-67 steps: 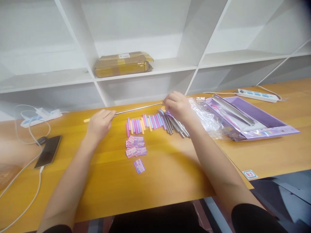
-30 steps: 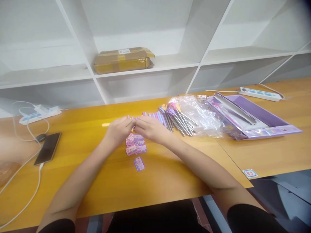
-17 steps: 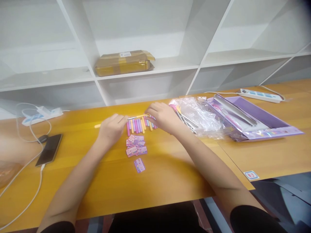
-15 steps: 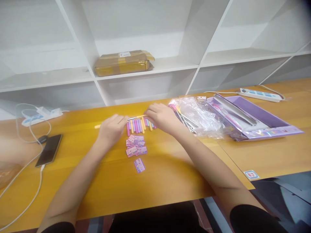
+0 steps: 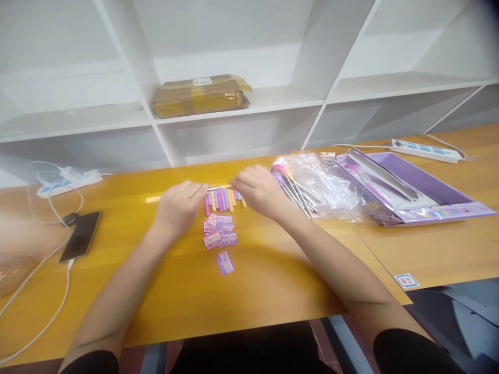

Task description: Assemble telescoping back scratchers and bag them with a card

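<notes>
My left hand (image 5: 178,209) is closed around a telescopic back scratcher (image 5: 153,199), its yellow grip sticking out to the left. A short stretch of metal rod and a yellow tip show between my hands. The fingers of my right hand (image 5: 258,191) pinch the tip end, hiding most of its head. Beneath the rod lies a row of pink, purple, blue and yellow handles (image 5: 220,200), partly covered by my right hand. Several metal rods with coloured claw heads (image 5: 299,193) lie just right of that hand. Small printed cards (image 5: 218,231) are piled nearer me, with one card (image 5: 225,263) apart.
Crumpled clear plastic (image 5: 323,182) and an open purple box (image 5: 436,189) occupy the right side. A phone (image 5: 81,236) with a white cable and a power strip (image 5: 70,183) are at left. A taped parcel (image 5: 198,98) rests on the shelf behind.
The back scratcher was long between my spread hands, then my hands met and it was short. They have since parted slightly, showing a short piece of rod; little differs over the last half second.
</notes>
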### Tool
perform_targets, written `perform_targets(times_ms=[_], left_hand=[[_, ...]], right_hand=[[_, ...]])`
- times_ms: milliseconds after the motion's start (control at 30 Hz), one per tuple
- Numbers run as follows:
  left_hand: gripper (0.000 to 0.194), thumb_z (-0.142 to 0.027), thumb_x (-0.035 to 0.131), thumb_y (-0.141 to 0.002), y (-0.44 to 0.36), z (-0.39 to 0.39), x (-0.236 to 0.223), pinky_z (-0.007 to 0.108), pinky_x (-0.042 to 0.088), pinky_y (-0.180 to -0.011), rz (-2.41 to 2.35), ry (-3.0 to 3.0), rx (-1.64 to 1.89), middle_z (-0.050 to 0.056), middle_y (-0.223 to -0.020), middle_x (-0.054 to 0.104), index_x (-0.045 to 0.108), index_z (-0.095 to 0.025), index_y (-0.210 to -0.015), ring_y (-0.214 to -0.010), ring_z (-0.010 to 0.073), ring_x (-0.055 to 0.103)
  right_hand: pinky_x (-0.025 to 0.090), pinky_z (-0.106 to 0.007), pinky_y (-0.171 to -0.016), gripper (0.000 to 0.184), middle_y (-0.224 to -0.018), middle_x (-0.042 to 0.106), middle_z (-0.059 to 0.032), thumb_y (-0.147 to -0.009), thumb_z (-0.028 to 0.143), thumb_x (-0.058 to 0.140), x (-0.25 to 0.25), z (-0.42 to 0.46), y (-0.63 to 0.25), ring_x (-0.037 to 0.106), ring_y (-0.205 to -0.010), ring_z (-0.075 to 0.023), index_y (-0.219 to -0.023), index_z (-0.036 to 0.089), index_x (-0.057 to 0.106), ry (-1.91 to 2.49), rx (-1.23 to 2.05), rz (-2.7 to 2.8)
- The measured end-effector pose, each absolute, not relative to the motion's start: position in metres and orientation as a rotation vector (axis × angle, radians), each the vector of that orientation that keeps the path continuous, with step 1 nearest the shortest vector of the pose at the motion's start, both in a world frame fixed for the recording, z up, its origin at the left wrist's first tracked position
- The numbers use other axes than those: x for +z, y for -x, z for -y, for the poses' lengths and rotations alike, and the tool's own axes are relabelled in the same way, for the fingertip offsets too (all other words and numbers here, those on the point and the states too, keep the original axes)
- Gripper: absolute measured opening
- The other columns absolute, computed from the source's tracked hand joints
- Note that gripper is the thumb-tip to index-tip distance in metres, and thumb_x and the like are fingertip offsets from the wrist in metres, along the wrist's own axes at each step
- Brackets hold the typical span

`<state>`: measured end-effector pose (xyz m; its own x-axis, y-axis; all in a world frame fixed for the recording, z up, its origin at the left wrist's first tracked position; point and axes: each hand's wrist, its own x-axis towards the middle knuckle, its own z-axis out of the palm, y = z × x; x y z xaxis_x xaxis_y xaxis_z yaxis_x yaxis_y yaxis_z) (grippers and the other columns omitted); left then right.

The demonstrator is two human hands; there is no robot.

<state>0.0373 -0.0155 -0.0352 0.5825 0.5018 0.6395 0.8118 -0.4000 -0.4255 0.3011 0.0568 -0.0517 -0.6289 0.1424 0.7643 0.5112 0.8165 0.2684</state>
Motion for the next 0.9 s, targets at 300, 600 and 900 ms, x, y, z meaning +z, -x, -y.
perform_targets(times_ms=[300,600,900], left_hand=[[0.025,-0.024,0.053,-0.112,-0.038,0.023,-0.024,0.035,0.030,-0.059,1.232,2.186,-0.372,0.005,-0.078,0.069,0.075,-0.019,-0.100,-0.073,0.0206,0.059],[0.024,-0.029,0.053,-0.113,-0.041,0.026,-0.021,0.035,0.032,-0.059,1.238,2.216,-0.365,0.004,-0.084,0.073,0.076,-0.022,-0.107,-0.075,0.0198,0.060],[0.030,-0.013,0.052,-0.109,-0.039,0.023,-0.024,0.033,0.038,-0.061,1.098,2.215,-0.485,0.003,-0.096,0.080,0.075,-0.028,-0.122,-0.076,0.0169,0.062]], right_hand=[[0.031,-0.037,-0.076,0.026,-0.091,0.069,-0.0052,-0.113,0.015,0.050,-0.058,-0.053,-0.294,0.051,-0.085,-0.0211,-0.099,0.020,0.071,0.580,-0.529,2.352],[0.034,-0.036,-0.078,0.022,-0.097,0.073,-0.0054,-0.111,0.012,0.054,-0.049,-0.043,-0.294,0.055,-0.087,-0.0206,-0.110,0.018,0.075,0.518,-0.494,2.325],[0.031,-0.037,-0.077,0.024,-0.098,0.072,-0.0050,-0.111,0.012,0.054,-0.047,-0.043,-0.296,0.053,-0.086,-0.0198,-0.112,0.023,0.075,0.582,-0.496,2.307]])
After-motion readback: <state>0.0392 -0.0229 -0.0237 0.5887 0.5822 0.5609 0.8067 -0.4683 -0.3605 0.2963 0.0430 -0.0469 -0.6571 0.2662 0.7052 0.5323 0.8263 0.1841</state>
